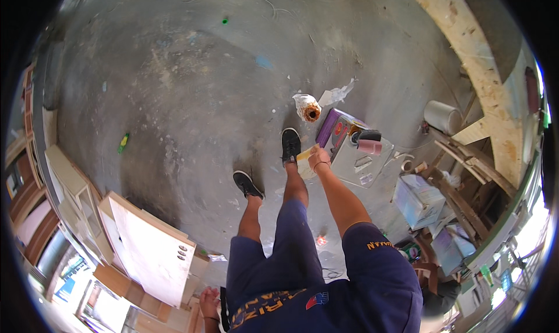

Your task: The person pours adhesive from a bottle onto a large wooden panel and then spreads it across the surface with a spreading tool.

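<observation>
My right hand (318, 158) is closed on a pale yellow flat piece (304, 165), whose exact kind I cannot make out. Just beyond that hand stands a purple box (329, 127). A grey board or lid (353, 167) lies beside it, with a pinkish block (369, 147) and a dark round item (356, 136) on top. My left hand (209, 302) hangs low by my side near a white panel, its fingers loosely bent and apart, with nothing visible in them.
A roll in torn white wrapping (308, 108) lies past my feet. To the right are a white bucket (442, 117), a plastic-covered box (418, 201) and wooden strips (460, 208). A white panel (148, 245) leans at lower left. A green-yellow item (123, 143) lies on the floor.
</observation>
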Available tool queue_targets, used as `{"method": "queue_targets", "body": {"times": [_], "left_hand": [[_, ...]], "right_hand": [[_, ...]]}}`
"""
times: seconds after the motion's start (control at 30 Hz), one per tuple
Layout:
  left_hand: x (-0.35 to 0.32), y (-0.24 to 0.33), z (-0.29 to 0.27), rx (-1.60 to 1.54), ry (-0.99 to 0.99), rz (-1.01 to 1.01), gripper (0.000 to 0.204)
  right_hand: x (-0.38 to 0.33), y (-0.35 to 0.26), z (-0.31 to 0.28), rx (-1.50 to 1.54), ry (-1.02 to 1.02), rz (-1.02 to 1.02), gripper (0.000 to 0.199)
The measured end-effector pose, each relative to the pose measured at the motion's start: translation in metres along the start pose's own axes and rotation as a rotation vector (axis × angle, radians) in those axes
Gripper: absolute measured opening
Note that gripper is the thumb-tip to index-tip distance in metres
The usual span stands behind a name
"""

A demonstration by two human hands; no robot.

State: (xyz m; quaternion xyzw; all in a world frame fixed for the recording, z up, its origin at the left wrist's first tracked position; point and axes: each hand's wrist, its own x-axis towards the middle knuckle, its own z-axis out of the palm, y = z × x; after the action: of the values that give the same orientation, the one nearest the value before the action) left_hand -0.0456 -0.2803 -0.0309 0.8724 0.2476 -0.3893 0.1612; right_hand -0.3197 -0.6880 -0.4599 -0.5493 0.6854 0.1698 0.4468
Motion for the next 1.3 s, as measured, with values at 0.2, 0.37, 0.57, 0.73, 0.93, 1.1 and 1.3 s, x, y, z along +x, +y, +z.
{"method": "queue_targets", "body": {"times": [0.2, 0.37, 0.57, 0.73, 0.93, 1.1, 1.3], "left_hand": [[-0.025, 0.005, 0.061, 0.635, -0.134, 0.393, 0.026], [-0.032, 0.029, 0.072, 0.467, -0.134, 0.243, 0.025], [-0.032, 0.014, 0.07, 0.417, -0.115, 0.229, 0.022], [-0.035, 0.007, 0.069, 0.378, -0.118, 0.2, 0.022], [-0.039, -0.01, 0.069, 0.299, -0.092, 0.166, 0.024], [-0.046, -0.007, 0.089, 0.338, -0.067, 0.151, 0.025], [-0.039, -0.033, 0.104, 0.222, -0.088, 0.256, 0.025]], "right_hand": [[0.068, -0.004, 0.034, 0.242, 0.375, 0.208, 0.09], [0.111, -0.039, 0.037, 0.368, 0.677, 0.241, 0.108], [0.145, -0.05, 0.054, 0.504, 0.947, 0.225, 0.094], [0.146, -0.047, 0.057, 0.521, 0.989, 0.153, 0.081], [0.133, -0.04, 0.043, 0.417, 0.871, -0.058, 0.071], [0.143, 0.0, 0.036, 0.133, 0.843, -0.28, 0.055], [0.118, -0.004, 0.02, -0.002, 0.701, -0.498, 0.053]]}}
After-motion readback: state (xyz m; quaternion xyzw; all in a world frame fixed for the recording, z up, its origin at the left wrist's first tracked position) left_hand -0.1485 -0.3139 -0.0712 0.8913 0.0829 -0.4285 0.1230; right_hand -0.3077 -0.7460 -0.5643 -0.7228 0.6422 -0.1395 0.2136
